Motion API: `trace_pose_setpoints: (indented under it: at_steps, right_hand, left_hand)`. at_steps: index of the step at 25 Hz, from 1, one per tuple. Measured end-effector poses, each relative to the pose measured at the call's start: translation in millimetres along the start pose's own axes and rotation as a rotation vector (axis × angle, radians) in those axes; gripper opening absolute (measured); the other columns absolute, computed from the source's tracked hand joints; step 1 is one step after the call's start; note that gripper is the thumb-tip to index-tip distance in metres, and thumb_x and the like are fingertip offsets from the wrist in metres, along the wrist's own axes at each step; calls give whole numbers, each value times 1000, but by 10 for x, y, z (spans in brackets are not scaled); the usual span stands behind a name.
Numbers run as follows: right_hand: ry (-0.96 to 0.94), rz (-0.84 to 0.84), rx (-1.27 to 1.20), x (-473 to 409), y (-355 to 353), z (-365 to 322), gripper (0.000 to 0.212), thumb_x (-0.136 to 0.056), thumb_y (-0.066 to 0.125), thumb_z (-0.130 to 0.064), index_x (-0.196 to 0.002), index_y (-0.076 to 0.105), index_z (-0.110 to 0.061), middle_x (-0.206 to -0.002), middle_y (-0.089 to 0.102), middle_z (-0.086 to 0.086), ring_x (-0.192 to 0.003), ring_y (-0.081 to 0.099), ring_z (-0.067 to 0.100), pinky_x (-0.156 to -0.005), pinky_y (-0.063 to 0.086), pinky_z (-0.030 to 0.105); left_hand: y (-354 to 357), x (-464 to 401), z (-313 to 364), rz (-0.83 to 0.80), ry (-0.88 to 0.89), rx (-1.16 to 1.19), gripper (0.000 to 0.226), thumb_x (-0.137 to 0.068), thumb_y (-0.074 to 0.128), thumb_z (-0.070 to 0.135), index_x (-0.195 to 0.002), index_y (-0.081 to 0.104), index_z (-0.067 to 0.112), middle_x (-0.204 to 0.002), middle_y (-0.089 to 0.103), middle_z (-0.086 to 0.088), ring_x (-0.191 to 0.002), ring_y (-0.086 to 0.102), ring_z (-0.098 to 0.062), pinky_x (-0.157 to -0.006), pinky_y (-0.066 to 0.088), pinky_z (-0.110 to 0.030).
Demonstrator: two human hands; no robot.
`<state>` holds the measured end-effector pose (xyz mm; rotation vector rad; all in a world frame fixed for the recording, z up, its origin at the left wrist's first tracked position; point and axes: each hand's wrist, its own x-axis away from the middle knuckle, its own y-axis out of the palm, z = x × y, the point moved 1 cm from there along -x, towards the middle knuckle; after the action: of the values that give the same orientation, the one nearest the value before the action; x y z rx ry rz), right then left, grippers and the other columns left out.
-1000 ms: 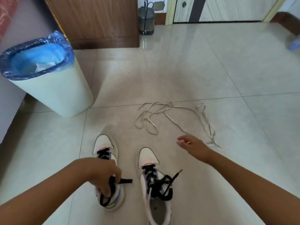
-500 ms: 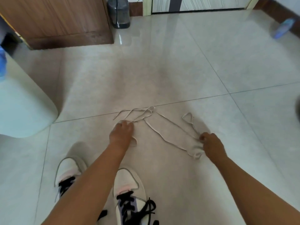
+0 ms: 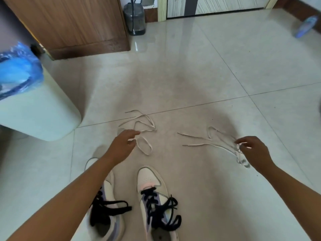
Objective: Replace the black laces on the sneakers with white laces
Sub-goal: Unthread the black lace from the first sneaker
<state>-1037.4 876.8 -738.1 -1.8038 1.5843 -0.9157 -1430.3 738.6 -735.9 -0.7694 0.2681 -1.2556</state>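
Head view: two sneakers stand side by side on the tiled floor (image 3: 217, 70) at the bottom of the picture, toes pointing away from the person. The left sneaker (image 3: 111, 221) is partly hidden under the left forearm; its black lace (image 3: 111, 206) is loosened and spills across the tongue toward the other shoe. The right sneaker (image 3: 152, 192) also has its black lace (image 3: 163, 213) threaded, with slack loops hanging over its right side.

Beyond the toes lie the white laces in two separate bunches, well apart from each other. The left white lace (image 3: 143, 129) is a loose tangle of loops lying across a grout line. The left hand (image 3: 124, 145) reaches over it, fingers gently curled, with thumb and forefinger closing on a strand at the near edge of the tangle; the lace looks pinched between them, though the contact itself is small and slightly blurred. The right white lace (image 3: 208, 144) stretches out with two free ends pointing left and its loops gathered at the right. The right hand (image 3: 251, 150) pinches those gathered loops between thumb and fingertips, the remaining fingers bent, and a short bunch of lace hangs below the hand near the floor.

At the left edge stands a pale bin (image 3: 40, 110) lined with a blue bag (image 3: 15, 73). Behind it is a wooden cabinet (image 3: 74, 23), a dark container (image 3: 134, 19) beside it, and a door (image 3: 217, 5) at the top. A blue slipper (image 3: 305, 26) lies at the far right.
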Motion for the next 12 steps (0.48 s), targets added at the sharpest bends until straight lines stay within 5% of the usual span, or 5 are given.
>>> trace_pose_setpoints:
  at_steps: [3, 6, 8, 10, 12]
  right_hand:
    - [-282, -51, 0, 496, 322, -603, 32, -77, 55, 16, -83, 69, -12, -94, 61, 5, -78, 57, 18, -72, 37, 5]
    - [-337, -674, 41, 1316, 830, -1088, 28, -88, 60, -23, -113, 52, -32, -101, 53, -2, -80, 52, 7, -73, 39, 12]
    - [-351, -958, 179, 1801, 1084, -1222, 58, -84, 57, -48, -135, 32, -37, -109, 39, -4, -90, 49, 9, -79, 39, 18]
    - [-450, -926, 309, 2011, 1163, -1285, 65, -84, 55, -53, -140, 27, -35, -113, 35, -3, -97, 50, 16, -80, 39, 21]
    - [-488, -848, 391, 2032, 1111, -1346, 58, -88, 54, -52, -137, 33, -30, -121, 39, 0, -100, 54, 19, -78, 40, 22]
  left_hand:
    - [-286, 660, -57, 79, -22, -65, 29, -93, 52, 6, -119, 59, 15, -117, 54, -1, -98, 54, -10, -78, 38, -6]
    - [-498, 1368, -397, 111, -165, -365, 39, -88, 62, 17, -123, 48, 8, -119, 46, -7, -108, 49, -22, -86, 40, -24]
    - [-497, 1702, -550, 18, -428, -236, 50, -78, 74, 21, -114, 42, 6, -110, 41, -6, -103, 49, -22, -79, 42, -25]
    - [-370, 1890, -561, -131, -641, 41, 55, -73, 79, 20, -106, 37, 9, -105, 43, -6, -91, 54, -21, -65, 49, -27]
    - [-239, 2024, -610, -84, -614, 152, 48, -74, 75, 12, -103, 37, 11, -96, 47, -7, -79, 54, -21, -62, 51, -37]
